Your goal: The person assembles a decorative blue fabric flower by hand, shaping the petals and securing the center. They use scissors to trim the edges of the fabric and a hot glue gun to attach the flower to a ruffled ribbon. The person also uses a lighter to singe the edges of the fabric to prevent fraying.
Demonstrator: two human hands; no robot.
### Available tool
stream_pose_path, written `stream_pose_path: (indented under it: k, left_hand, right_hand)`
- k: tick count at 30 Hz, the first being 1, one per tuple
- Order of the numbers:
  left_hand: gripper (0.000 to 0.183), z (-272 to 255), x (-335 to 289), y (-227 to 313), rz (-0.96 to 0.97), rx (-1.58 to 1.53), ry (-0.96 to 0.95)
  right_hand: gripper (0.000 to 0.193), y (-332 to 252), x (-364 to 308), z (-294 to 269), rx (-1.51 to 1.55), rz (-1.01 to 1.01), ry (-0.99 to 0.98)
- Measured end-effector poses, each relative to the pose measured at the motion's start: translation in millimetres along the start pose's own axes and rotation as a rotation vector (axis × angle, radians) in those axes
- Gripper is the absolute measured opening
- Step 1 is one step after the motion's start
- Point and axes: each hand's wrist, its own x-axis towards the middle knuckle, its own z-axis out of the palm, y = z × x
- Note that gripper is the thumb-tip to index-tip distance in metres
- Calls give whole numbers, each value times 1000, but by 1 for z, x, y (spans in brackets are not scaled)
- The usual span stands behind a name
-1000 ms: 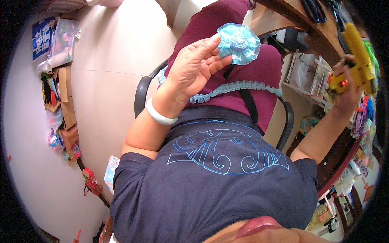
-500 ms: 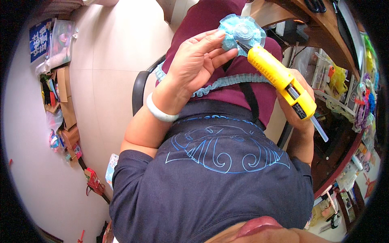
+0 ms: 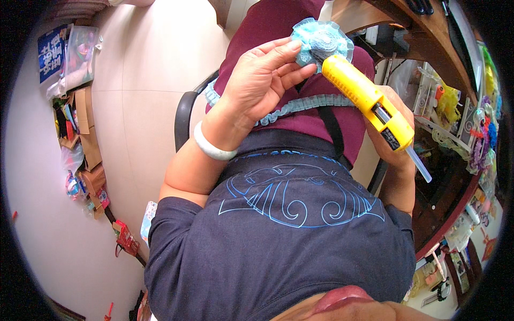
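**Glue gun meets the blue lace flower**

The left hand (image 3: 262, 80) is lifted in front of the body and holds a light blue lace flower (image 3: 321, 40) at its fingertips; the grip is a pinch, with the thumb and the first fingers closed on the left edge of the flower, and the other fingers are loosely spread. The flower is held in the air above the lap, not lying on any surface. Its dark middle is turned toward the nozzle.

The right hand (image 3: 396, 131) is clenched around the handle of a yellow glue gun (image 3: 364, 93). The nozzle of the gun touches, or almost touches, the middle of the flower; I cannot tell from this view if glue is already coming out. A clear glue stick (image 3: 418, 165) comes out from the back of the gun.

My judgement on the progress: the flower looks already formed and gathered, so the shaping part seems done. The gluing is at its beginning or in the middle, because no glue bead is visible. What the flower should be fixed on is not shown clearly.

On the lap lies a dark red cloth (image 3: 278, 27) with a blue ruffled trim (image 3: 300, 104) running across it. A white bangle (image 3: 211, 147) sits on the left wrist. A wooden counter (image 3: 428, 32) with craft supplies curves along the right side.
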Motion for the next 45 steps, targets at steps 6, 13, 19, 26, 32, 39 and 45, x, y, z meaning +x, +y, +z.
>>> stream_pose_path:
  k: [6,13,19,26,32,39,45]
  left_hand:
    - [22,1,1,-1,10,50,23]
    - [29,4,3,0,3,98,-25]
    - [29,7,4,-1,26,149,-19]
    - [27,8,6,-5,26,76,-7]
    - [28,9,7,-6,36,71,-11]
    - [29,8,6,-8,66,103,5]
    - [31,6,10,-5,61,169,41]
  right_hand:
    - [23,-2,1,0,-22,-1,-5]
    - [23,-3,-2,-2,-37,-17,8]
    - [23,-5,-1,-4,-43,-33,6]
    - [25,-3,-4,-4,-90,-67,23]
    - [25,-2,-7,-5,-85,-55,28]
    - [27,0,-12,-2,-41,3,52]
    - [34,11,-43,-16,370,337,332]
